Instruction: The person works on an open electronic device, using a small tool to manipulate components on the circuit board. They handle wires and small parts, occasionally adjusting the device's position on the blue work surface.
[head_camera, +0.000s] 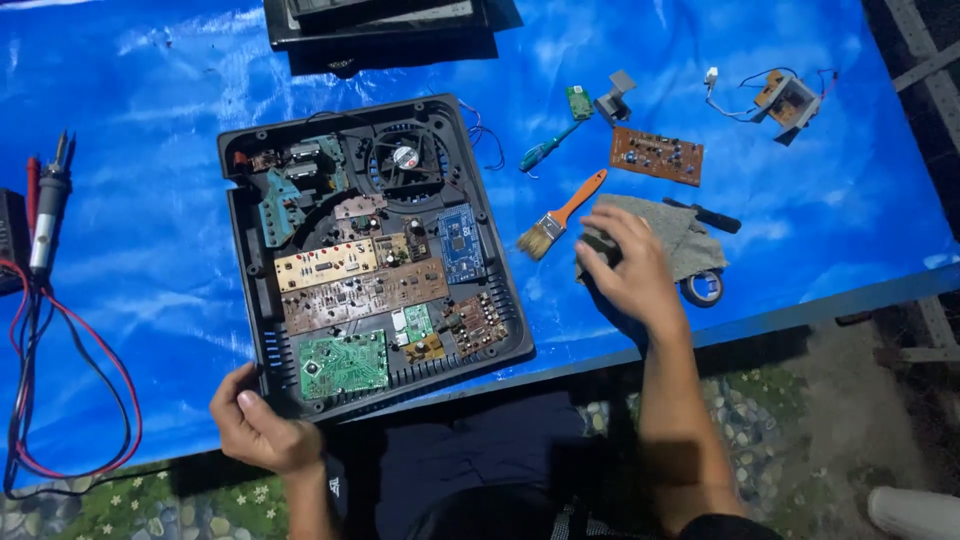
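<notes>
Grey rag (668, 238) under right hand (625, 270) — paintbrush (560, 218) just beside.

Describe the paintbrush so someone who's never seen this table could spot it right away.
On the blue tarp, look just right of the opened black casing full of circuit boards. The paintbrush lies slanted there, beside the right hand. Unlike the green-handled screwdriver above, it has an orange handle and pale bristles.

The opened casing (375, 255) is set mid-table, gripped at its near left corner by the left hand (262, 425). To its right, a brush (560, 217) is laid; the right hand (628, 270) is placed on a cloth (680, 235) beyond.
</notes>
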